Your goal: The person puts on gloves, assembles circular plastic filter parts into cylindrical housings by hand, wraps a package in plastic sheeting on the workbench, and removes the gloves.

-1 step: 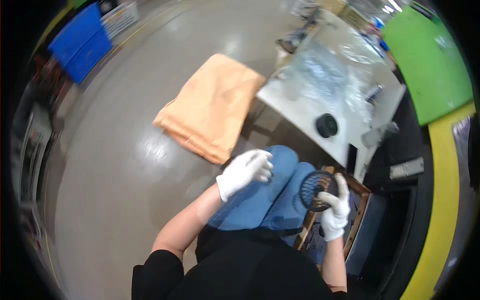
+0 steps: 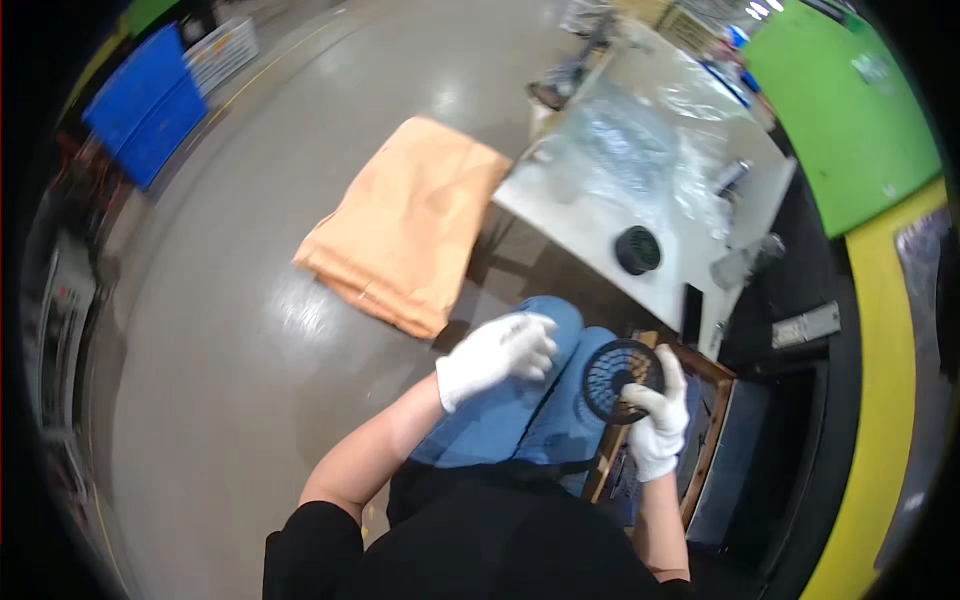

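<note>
My right hand, in a white glove, grips a round black slotted disc like a grille by its right edge. The disc stands tilted over my right thigh, and blue jeans show through its slots. Above my left thigh hovers my left hand, gloved too, its fingers loosely bent and a little apart with nothing visible in them. A black round part, ribbed at the side, sits on the white table ahead of my right hand.
Clear plastic bags cover much of the table. Near its edge lies a flat black object. An orange folded sheet or sack is left of the table. Beneath my right hand is a wooden-edged box; a blue bin stands far left.
The disc has turned to face upward more and sits slightly further left with my right hand. My left hand has shifted a little right and down. The whole view has swung slightly.
</note>
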Demonstrator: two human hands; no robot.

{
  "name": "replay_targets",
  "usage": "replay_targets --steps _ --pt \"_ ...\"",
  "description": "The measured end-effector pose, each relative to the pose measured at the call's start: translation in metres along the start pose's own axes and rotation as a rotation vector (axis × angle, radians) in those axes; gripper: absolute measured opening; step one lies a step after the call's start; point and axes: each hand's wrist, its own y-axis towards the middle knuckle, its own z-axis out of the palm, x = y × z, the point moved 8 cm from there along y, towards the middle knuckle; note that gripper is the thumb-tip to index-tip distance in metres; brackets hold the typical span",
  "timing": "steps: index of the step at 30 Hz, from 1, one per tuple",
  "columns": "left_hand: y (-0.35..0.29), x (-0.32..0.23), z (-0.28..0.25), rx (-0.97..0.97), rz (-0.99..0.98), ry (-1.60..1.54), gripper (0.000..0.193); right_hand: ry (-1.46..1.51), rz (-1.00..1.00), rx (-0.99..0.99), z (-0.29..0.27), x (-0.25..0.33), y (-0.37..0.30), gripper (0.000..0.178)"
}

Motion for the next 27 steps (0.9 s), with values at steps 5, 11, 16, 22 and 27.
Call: replay_targets --steps 5,11,16,22,27 --pt "0.045 0.006 0.109 0.289 -0.062 0.138 0.036 -0.192 0.031 -0.246 -0.040 -0.010 0.003 0.035" --pt "0.084 -0.010 0.133 0.281 0.128 0.745 0.024 0.314 0.593 -0.429 -0.076 -0.074 -0.005 0.029" --pt "0.098 -0.003 0.170 0.302 0.189 1.020 0.015 -0.250 0.673 0.056 -0.039 -0.037 0.009 0.029" --pt "0.111 0.003 0.189 0.235 0.263 0.191 0.024 1.026 0.764 -0.812 -0.036 -0.055 0.001 0.023" --pt "0.130 0.014 0.182 0.196 0.310 0.568 0.030 0.028 0.637 -0.297 -0.069 -0.087 0.012 0.026"
